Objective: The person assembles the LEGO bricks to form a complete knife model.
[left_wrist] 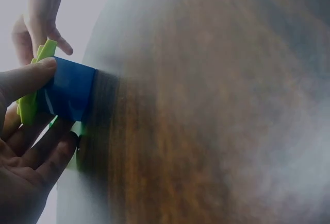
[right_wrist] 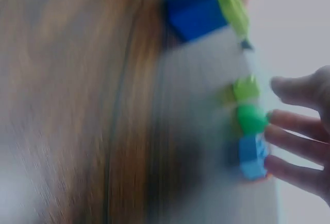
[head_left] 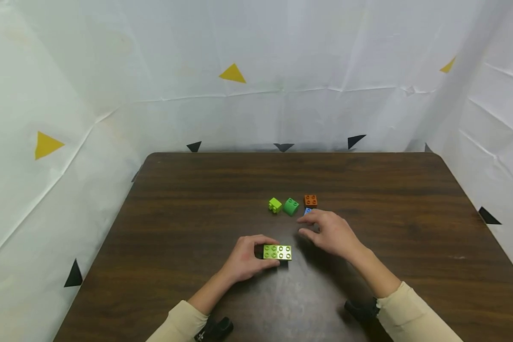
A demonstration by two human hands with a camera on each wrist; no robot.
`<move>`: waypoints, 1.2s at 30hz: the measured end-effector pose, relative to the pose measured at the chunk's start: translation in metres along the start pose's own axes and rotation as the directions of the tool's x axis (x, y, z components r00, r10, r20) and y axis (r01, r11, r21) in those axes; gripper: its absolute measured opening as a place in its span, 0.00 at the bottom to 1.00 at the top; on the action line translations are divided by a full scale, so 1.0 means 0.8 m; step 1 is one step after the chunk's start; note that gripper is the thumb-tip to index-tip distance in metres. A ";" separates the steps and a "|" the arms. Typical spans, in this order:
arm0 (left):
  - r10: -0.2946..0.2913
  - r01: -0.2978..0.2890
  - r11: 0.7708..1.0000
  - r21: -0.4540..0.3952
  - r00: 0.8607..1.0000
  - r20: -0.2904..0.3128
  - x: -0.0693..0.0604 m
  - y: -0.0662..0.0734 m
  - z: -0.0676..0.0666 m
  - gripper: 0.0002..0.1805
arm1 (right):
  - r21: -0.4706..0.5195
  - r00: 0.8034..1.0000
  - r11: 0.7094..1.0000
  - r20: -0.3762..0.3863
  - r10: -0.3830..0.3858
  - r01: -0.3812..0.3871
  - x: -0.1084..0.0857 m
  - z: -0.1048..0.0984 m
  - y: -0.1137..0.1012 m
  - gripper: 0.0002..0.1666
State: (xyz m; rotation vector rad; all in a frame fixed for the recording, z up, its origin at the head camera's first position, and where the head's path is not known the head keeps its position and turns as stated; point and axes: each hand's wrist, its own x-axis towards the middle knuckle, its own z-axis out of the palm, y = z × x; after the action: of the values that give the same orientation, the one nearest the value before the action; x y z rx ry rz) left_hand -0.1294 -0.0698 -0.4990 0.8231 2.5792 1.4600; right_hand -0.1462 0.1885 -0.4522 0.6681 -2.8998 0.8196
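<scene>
My left hand grips a lime plate with several studs, thumb on the near side and fingers on the far side. Beneath the plate in the left wrist view is a blue block. Fingers spread, my right hand hovers beside a light blue brick and holds nothing. That brick is partly covered by the hand in the head view. Beside it lie a green curved brick and a small lime brick.
An orange-brown brick lies just behind the light blue one. The dark wooden table has white sheeting behind it and at both sides, with yellow and black triangles on it.
</scene>
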 end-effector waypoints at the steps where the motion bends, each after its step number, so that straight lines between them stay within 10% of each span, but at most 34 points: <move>1: -0.002 0.002 1.000 0.000 1.000 0.001 0.000 -0.001 0.000 0.21 | -0.019 0.999 1.000 -0.032 0.015 -0.015 0.001 0.001 0.007 0.15; 9: -0.002 0.002 1.000 -0.003 1.000 0.000 0.001 -0.001 0.002 0.21 | -0.037 0.980 0.996 -0.184 0.073 -0.082 0.008 0.009 0.046 0.19; 36: 0.014 -0.014 1.000 -0.004 1.000 -0.004 -0.003 -0.002 0.000 0.21 | -0.104 0.990 0.992 -0.127 0.054 -0.068 0.014 0.018 0.058 0.21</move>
State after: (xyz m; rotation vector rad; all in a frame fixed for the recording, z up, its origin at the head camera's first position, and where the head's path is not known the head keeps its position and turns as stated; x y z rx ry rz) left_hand -0.1284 -0.0715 -0.5010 0.8402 2.5776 1.4720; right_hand -0.1751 0.2122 -0.4849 0.5023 -2.8405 0.6771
